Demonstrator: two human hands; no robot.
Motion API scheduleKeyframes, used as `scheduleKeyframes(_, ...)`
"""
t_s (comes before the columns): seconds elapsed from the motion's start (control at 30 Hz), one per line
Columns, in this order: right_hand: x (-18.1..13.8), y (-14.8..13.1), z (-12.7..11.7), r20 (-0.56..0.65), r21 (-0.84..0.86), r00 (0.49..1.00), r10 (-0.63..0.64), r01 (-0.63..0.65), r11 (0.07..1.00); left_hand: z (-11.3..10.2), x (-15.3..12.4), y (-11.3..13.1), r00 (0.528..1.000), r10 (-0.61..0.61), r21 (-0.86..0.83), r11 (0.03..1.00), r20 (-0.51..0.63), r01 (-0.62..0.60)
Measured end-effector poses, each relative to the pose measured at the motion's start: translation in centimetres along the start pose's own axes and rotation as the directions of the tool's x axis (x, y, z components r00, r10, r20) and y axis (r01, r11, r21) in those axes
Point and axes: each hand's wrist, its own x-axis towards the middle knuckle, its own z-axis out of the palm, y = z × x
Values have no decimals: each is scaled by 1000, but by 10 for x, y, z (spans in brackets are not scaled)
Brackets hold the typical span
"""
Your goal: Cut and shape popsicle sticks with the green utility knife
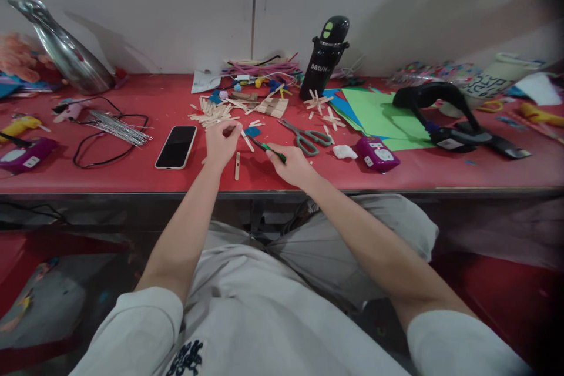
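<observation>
My left hand (221,142) is closed in a pinch at the upper end of a wooden craft stick (247,141). My right hand (293,165) is wrapped round a slim green and black pen-like tool (275,153), its dark tip pointing at that stick. Whether the tip is a nib or a blade is too small to tell. Just below, between both hands, a second craft stick (237,165) lies on the red tabletop (211,179). Beyond my left hand is a heap of loose craft sticks (214,110). A blue scrap (252,131) lies behind the tool.
To the left lie a phone (176,147) and a bundle of metal rods (121,127). Scissors (306,136), a white wad (345,152) and a purple block (378,154) are at right. Behind stand a black bottle (324,61), coloured paper (381,111) and a metal jug (66,50).
</observation>
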Motion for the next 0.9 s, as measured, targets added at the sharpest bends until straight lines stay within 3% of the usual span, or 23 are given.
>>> scheduleKeyframes(0.9,2,0,-1,41,-6,999,1,-1,1000,4,3,-10,998,-38,5,999,-51,38)
